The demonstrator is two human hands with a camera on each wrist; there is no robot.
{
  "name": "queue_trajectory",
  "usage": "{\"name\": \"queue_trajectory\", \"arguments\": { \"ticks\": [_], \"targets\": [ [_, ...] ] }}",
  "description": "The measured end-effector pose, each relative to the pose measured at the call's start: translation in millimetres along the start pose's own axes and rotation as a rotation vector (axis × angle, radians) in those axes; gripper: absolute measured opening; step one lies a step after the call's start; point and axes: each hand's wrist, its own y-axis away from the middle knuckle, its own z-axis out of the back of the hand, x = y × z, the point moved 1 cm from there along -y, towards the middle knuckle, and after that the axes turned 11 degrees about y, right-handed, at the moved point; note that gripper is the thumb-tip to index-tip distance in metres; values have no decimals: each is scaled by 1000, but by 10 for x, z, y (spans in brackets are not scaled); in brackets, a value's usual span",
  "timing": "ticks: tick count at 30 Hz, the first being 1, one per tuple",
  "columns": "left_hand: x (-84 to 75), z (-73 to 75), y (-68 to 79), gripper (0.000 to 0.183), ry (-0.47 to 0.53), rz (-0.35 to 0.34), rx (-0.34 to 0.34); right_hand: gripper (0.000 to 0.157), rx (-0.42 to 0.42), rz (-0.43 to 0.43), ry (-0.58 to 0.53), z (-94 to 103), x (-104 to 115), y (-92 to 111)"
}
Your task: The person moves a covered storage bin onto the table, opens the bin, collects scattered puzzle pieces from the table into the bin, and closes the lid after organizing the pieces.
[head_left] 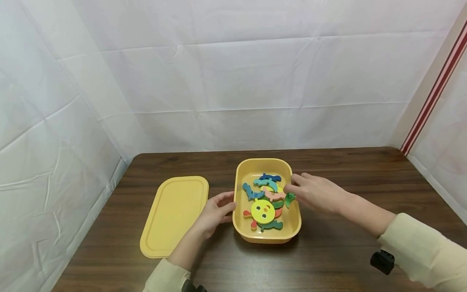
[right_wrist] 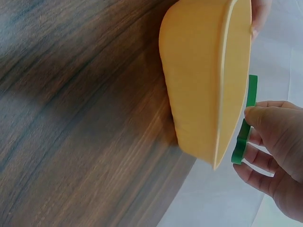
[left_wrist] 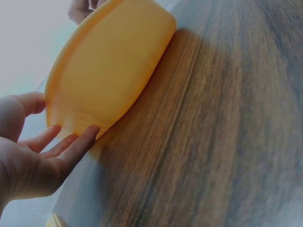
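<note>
A yellow plastic box [head_left: 243,222] holds several colourful toy puzzle pieces, among them a round yellow smiling face piece [head_left: 263,211] with red-tipped feelers. Against the box's left side rests my left hand [head_left: 218,213]. In the left wrist view its fingers lie fairly straight on the outer wall, with the thumb at the rim. Over the right rim, my right hand [head_left: 314,192] pinches a green puzzle piece [right_wrist: 240,144] between thumb and fingers. The right wrist view shows this piece raised above the rim; my fingers cover part of it.
Left of the box, a yellow lid [head_left: 175,215] lies flat on the dark wooden table [head_left: 346,259]. White sheeting [head_left: 233,81] hangs behind the table and along its sides. Inside the box, blue pieces [head_left: 251,191] and a pink piece [head_left: 273,196] overlap others.
</note>
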Motion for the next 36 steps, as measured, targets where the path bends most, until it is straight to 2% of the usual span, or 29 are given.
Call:
{"name": "queue_trajectory", "arguments": {
  "ticks": [7, 16, 28, 36],
  "targets": [
    [4, 6, -9, 45, 5, 2, 0, 29, 17, 32, -41, 31, 114, -86],
    [5, 1, -15, 45, 7, -3, 5, 26, -58, 109, -45, -4, 252, -169],
    [-4, -9, -1, 45, 3, 0, -2, 21, -20, 157, -71, -34, 384, -224],
    [-20, -16, 15, 46, 5, -1, -4, 21, 8, 154, -85, -67, 412, -233]
  ]
}}
